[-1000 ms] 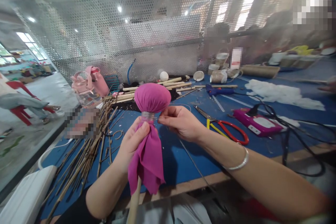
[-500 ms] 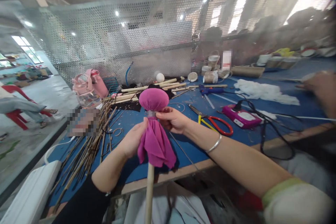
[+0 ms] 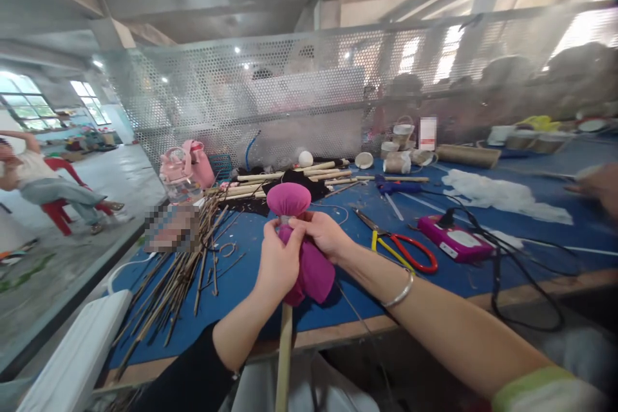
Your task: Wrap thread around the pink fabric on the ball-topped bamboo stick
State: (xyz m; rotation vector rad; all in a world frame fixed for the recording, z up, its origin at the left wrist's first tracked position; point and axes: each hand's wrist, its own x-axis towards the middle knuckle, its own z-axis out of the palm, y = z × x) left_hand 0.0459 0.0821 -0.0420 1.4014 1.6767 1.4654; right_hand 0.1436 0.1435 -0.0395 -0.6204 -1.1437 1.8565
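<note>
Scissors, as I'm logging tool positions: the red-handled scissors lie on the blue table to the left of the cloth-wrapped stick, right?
No. The head view shows the red-handled scissors on the blue table to the right of the cloth-wrapped stick, not to its left.

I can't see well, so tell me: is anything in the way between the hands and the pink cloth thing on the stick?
Nothing visible is. The left hand and right hand both pinch the pink cloth bundle at its neck, just under the round head, skin on cloth.
</note>
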